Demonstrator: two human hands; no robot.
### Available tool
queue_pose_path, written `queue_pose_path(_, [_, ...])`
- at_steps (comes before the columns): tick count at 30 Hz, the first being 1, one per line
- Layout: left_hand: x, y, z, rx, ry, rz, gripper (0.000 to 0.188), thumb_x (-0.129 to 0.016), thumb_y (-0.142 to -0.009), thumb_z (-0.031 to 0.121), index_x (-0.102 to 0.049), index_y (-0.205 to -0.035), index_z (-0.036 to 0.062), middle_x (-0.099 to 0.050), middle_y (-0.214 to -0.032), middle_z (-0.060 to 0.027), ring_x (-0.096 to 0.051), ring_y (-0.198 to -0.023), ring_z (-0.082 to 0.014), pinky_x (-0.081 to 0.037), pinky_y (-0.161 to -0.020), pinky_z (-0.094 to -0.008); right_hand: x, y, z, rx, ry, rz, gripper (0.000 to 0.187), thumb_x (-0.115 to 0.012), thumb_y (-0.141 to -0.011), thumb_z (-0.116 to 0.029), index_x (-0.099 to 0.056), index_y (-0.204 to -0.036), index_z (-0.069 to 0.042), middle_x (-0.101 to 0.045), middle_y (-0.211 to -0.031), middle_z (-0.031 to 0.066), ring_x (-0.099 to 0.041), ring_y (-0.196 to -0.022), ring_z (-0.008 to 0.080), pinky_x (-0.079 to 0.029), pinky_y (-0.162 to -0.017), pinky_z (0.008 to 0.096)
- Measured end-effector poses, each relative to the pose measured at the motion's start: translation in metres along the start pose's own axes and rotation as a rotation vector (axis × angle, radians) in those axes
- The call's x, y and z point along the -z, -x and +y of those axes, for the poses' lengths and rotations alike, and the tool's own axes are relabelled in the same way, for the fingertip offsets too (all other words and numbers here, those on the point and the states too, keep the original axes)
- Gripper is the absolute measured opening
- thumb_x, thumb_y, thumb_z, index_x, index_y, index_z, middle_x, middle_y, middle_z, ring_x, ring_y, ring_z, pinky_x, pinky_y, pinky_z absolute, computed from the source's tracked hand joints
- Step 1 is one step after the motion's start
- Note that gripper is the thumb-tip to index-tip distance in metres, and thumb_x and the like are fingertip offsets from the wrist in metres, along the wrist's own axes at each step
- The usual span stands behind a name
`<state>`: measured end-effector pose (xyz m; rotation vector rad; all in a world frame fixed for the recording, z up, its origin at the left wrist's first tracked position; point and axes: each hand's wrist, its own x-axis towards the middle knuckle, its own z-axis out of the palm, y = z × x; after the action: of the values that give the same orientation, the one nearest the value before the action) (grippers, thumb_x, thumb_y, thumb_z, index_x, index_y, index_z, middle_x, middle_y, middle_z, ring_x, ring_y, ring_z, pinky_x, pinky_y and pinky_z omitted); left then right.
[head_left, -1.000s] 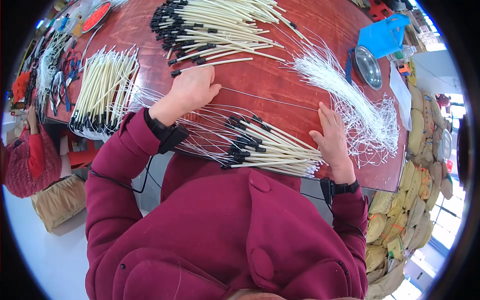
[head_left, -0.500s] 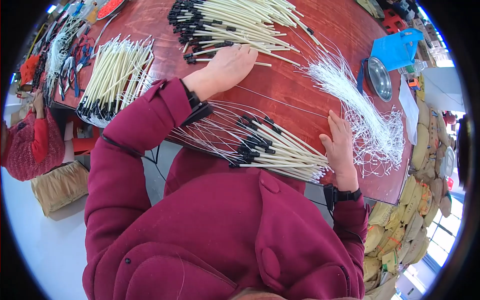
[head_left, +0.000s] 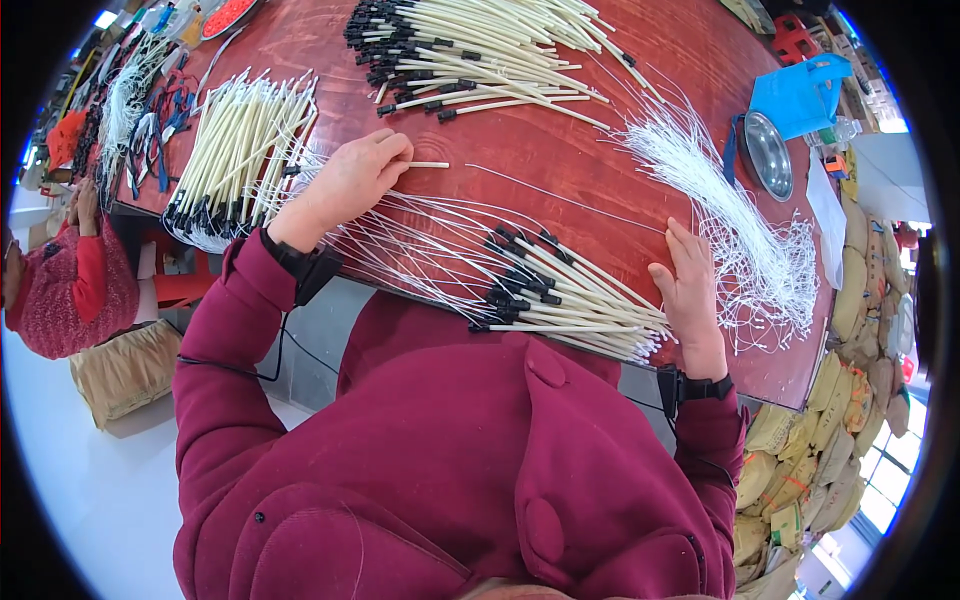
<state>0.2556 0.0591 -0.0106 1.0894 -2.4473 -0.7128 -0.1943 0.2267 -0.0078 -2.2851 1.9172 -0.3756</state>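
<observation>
Closed round a cream stick, my left hand is left of the table's middle; only the stick's right end shows. My right hand rests low on the table at the right, fingers stretched and thumb apart. A single white string runs from the middle to its fingertips; I cannot tell whether it is pinched. Just left of that hand lies a bundle of cream sticks with black ends, white strings trailing leftward from them. A larger pile of such sticks lies at the far side.
Another stick bundle is at the left. A heap of loose white strings lies at the right, near a metal dish and a blue container. Stacked sacks stand beyond the right edge. Another person sits at far left.
My left hand has come away from the far pile, moving left and nearer to me, with a stick in it. The right hand has stayed by the string.
</observation>
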Motion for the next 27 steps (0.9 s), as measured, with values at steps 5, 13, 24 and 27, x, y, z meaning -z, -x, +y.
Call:
queue_pose_path(5, [-0.005, -0.005, 0.002, -0.017, -0.013, 0.001, 0.007, -0.059, -0.095, 0.008, -0.059, -0.099, 0.003, -0.063, -0.093, -0.0155, -0.062, -0.089, -0.0394, -0.05, -0.077, -0.0453, 0.0, -0.001, -0.001, -0.006, 0.003, -0.009, 0.061, -0.061, -0.098, -0.041, -0.058, -0.132, 0.01, -0.056, -0.143, 0.0204, -0.052, -0.126, 0.0383, -0.04, -0.11, 0.045])
queue_pose_path(13, [-0.008, -0.008, 0.002, -0.019, 0.01, 0.0, 0.01, -0.061, -0.093, 0.004, -0.06, -0.102, -0.0006, -0.064, -0.095, -0.0157, -0.063, -0.088, -0.0362, -0.05, -0.077, -0.04, 0.001, -0.001, -0.002, -0.008, 0.013, -0.013, 0.064, -0.06, -0.099, -0.044, -0.058, -0.133, 0.01, -0.056, -0.142, 0.0212, -0.052, -0.126, 0.0393, -0.04, -0.11, 0.0454])
queue_pose_path(24, [-0.011, -0.01, 0.003, -0.032, 0.0, 0.003, 0.009, -0.06, -0.094, 0.005, -0.06, -0.101, 0.0, -0.064, -0.095, -0.0165, -0.063, -0.088, -0.0376, -0.05, -0.077, -0.041, 0.0, -0.002, -0.005, -0.011, 0.027, -0.01, 0.064, -0.063, -0.097, -0.043, -0.058, -0.131, 0.011, -0.055, -0.143, 0.0207, -0.051, -0.127, 0.0392, -0.041, -0.109, 0.0456])
queue_pose_path(27, [-0.013, -0.011, 0.002, -0.042, -0.019, 0.008, 0.008, -0.06, -0.094, 0.007, -0.06, -0.101, 0.0015, -0.064, -0.095, -0.0159, -0.063, -0.089, -0.0382, -0.05, -0.076, -0.0427, 0.001, -0.004, -0.008, -0.024, 0.05, -0.023, 0.063, -0.065, -0.095, -0.041, -0.058, -0.131, 0.011, -0.055, -0.142, 0.0203, -0.051, -0.127, 0.0387, -0.041, -0.11, 0.0454])
